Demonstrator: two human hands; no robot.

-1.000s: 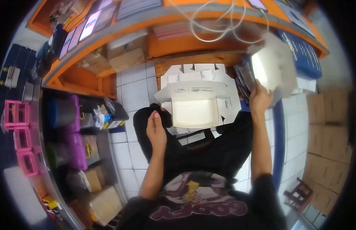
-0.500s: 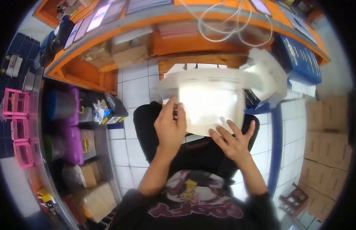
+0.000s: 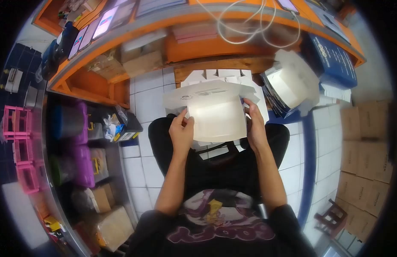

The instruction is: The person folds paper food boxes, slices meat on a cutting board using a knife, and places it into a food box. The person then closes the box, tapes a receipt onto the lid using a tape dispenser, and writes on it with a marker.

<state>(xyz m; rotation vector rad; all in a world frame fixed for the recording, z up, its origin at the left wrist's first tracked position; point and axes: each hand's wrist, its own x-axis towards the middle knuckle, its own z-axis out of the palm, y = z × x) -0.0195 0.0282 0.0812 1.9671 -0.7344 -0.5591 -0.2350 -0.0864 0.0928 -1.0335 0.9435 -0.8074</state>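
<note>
A white cardboard box (image 3: 217, 118) with its lid flap raised at the far side is held over my lap. Its inside shows bare and bright. My left hand (image 3: 181, 132) grips the box's left wall, thumb and fingers bent round the edge. On the opposite wall, my right hand (image 3: 255, 125) has its fingers round the side. Beyond the box, several white cartons (image 3: 226, 76) stand close together. To the right, another open white box (image 3: 288, 88) rests on a stack of dark-edged flat items (image 3: 273, 95).
An orange workbench (image 3: 198, 53) crosses the far side, with phones (image 3: 103, 22) and a coiled white cable (image 3: 249, 40) on top. A dark blue box (image 3: 333, 64) stands at right, near stacked brown cartons (image 3: 365, 158). Purple bins (image 3: 81, 165) fill the left shelf.
My right hand has moved from the box's near edge up to its right wall and closed there. The box has shifted slightly left and down, and its lid flap is now sharper in view.
</note>
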